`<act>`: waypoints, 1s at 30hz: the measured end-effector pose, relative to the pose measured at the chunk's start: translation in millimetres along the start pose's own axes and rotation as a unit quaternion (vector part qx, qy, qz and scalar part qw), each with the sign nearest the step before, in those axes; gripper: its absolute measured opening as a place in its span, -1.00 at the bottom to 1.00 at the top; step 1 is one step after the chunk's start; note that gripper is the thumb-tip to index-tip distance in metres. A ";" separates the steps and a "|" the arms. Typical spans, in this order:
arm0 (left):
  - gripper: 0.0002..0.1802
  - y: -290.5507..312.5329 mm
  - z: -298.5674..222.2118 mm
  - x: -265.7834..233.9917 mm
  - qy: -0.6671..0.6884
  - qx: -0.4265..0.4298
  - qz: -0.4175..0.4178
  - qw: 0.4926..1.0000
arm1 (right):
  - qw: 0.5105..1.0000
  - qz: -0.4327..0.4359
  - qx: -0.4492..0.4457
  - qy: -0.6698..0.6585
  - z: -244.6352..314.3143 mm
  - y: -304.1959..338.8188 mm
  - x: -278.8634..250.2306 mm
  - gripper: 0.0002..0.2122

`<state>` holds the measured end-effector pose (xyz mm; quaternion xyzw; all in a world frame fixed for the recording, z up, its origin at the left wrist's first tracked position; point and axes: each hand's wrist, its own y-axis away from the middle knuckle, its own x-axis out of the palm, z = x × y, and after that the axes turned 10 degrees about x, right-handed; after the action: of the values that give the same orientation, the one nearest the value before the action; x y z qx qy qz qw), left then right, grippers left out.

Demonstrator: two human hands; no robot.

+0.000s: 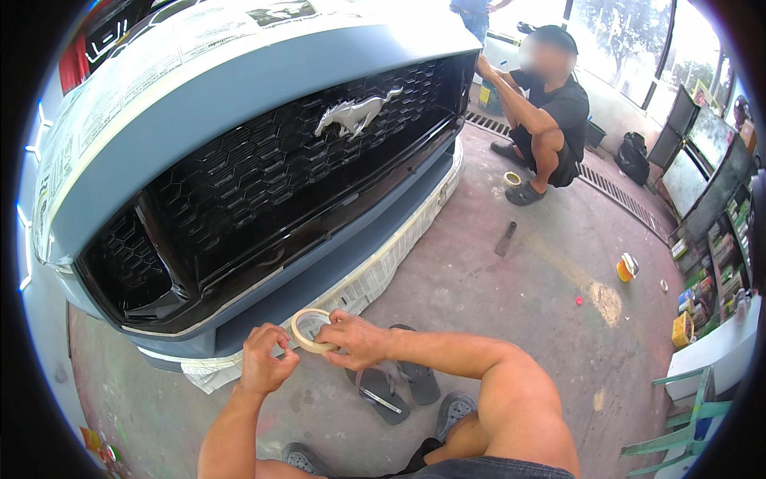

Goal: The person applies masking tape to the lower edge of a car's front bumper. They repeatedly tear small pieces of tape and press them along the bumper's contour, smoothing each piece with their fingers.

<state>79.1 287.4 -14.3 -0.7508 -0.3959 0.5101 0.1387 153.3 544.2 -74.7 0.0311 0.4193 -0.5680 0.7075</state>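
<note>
While hands (267, 357) (357, 338) flank it, tape roll (306, 343)

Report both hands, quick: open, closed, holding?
Left hand: closed in a pinch; can't tell whether it holds anything.
Right hand: closed, holding the tape.

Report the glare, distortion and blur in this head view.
Head view, upper right: daylight washes out the windows; head view, rim: a dark fisheye border rounds off the picture; head view, upper right: a blur covers the co-worker's face; head view, lower middle: left hand, right hand and tape roll look fairly sharp.
</note>
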 end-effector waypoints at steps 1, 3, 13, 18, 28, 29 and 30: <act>-0.78 -1.2 1.8 -1.6 0.013 -0.008 -0.004 1.000 | 1.000 0.003 -0.003 0.010 0.6 -3.5 -3.5 -0.73; -0.77 -0.3 5.2 -7.4 0.038 -0.029 -0.013 0.999 | 1.000 0.013 -0.012 0.026 2.0 -11.6 -14.4 -0.69; -0.43 -10.3 -25.5 4.5 0.415 -0.240 -0.154 0.864 | 0.993 -0.100 -0.067 0.008 11.8 -33.9 -23.6 -0.67; -0.44 -14.0 -41.6 -2.8 0.408 -0.204 -0.158 0.876 | 0.993 -0.083 -0.071 0.032 12.7 -39.7 -28.9 -0.66; -0.61 -7.4 -31.7 14.4 0.292 -0.078 -0.146 0.942 | 0.975 -0.158 -0.081 0.130 35.0 -50.5 -43.8 -0.67; -0.62 -7.1 -31.0 14.6 0.279 -0.076 -0.133 0.948 | 0.977 -0.145 -0.082 0.133 35.7 -50.7 -43.0 -0.66; -0.63 -6.9 -31.0 14.1 0.265 -0.074 -0.119 0.954 | 0.978 -0.134 -0.082 0.135 36.3 -50.8 -41.0 -0.65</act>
<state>105.5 308.3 -5.7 -0.8149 -0.4679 0.2415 0.2423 131.2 539.3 -3.5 -0.0074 0.5565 -0.6120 0.5619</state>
